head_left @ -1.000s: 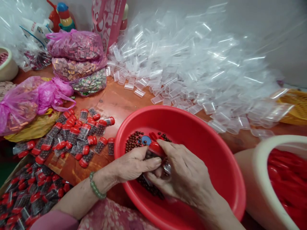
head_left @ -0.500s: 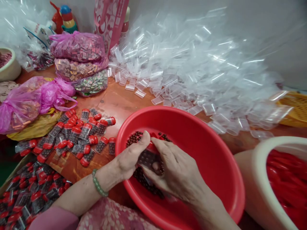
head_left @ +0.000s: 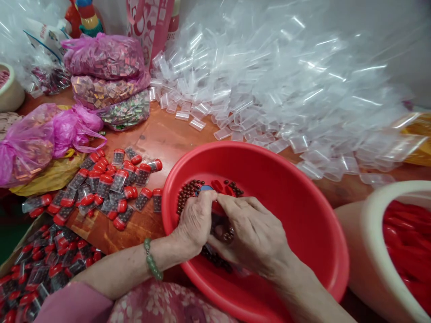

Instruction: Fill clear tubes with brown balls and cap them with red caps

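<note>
Above the red basin [head_left: 296, 215] my left hand [head_left: 198, 217] and my right hand [head_left: 252, 235] meet, fingertips together. Both are closed around a small clear container [head_left: 220, 224] with a red cap [head_left: 217, 207]; the fingers hide most of it. My left thumb presses at the cap. Brown beads [head_left: 186, 195] lie in the basin under and behind my hands, with a couple of loose red caps [head_left: 226, 187] and a blue piece [head_left: 206, 188] partly covered by my left thumb.
Capped bead containers [head_left: 111, 184] lie piled left of the basin, more in a box [head_left: 50, 264] below. Clear empty containers [head_left: 262, 89] are heaped along the wall. A cream bucket [head_left: 370, 233] of red caps [head_left: 407, 237] stands right. Pink bags [head_left: 104, 58] sit back left.
My left hand has moved right and closed in further over the container, hiding more of it. A blue piece now shows behind the thumb. The whole view has shifted slightly.
</note>
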